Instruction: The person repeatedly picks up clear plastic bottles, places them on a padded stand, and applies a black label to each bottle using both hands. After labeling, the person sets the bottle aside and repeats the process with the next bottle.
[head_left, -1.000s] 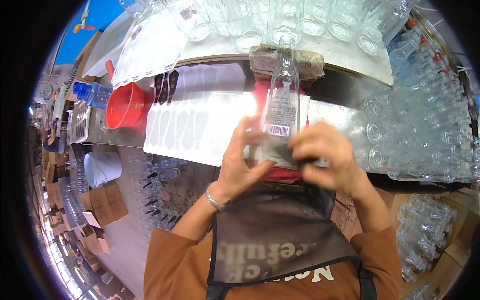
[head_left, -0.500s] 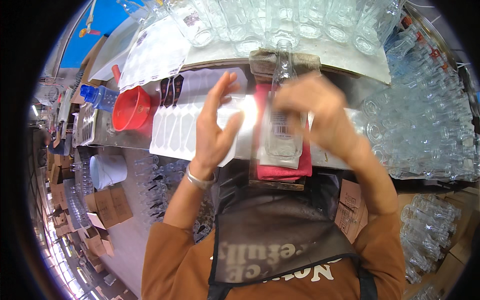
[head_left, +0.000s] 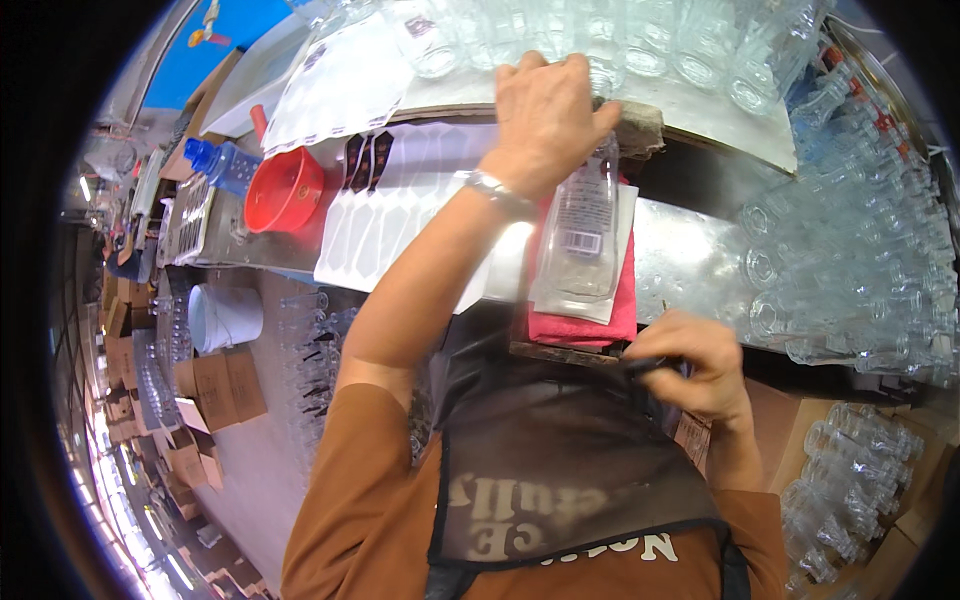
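Observation:
A clear glass bottle (head_left: pixel 585 245) with a printed label lies on its back on a white sheet over a pink cloth (head_left: pixel 585 326). Its neck points away from me, toward a folded grey-brown cloth (head_left: pixel 640 130). My left hand (head_left: pixel 545 120) reaches over the neck from the left; the thumb crosses it and the fingers bend around its far side, hiding part of the grip. Low on the right, by the table's front edge and my apron, my right hand (head_left: pixel 695 365) is closed on a small dark object (head_left: pixel 655 366), whose kind is blurred and partly covered.
Label sheets (head_left: pixel 375 215) lie left of the bottle, beside a red cup (head_left: pixel 285 190) and a blue-capped bottle (head_left: pixel 222 170). Several glass bottles (head_left: pixel 650 50) stand on the raised white shelf ahead. More bottles (head_left: pixel 850 240) crowd the right side; others fill a carton (head_left: pixel 850 470) below.
My left hand has moved forward and right to the bottle's neck. My right hand has left the bottle, dropped toward the table's front edge and now holds a dark object.

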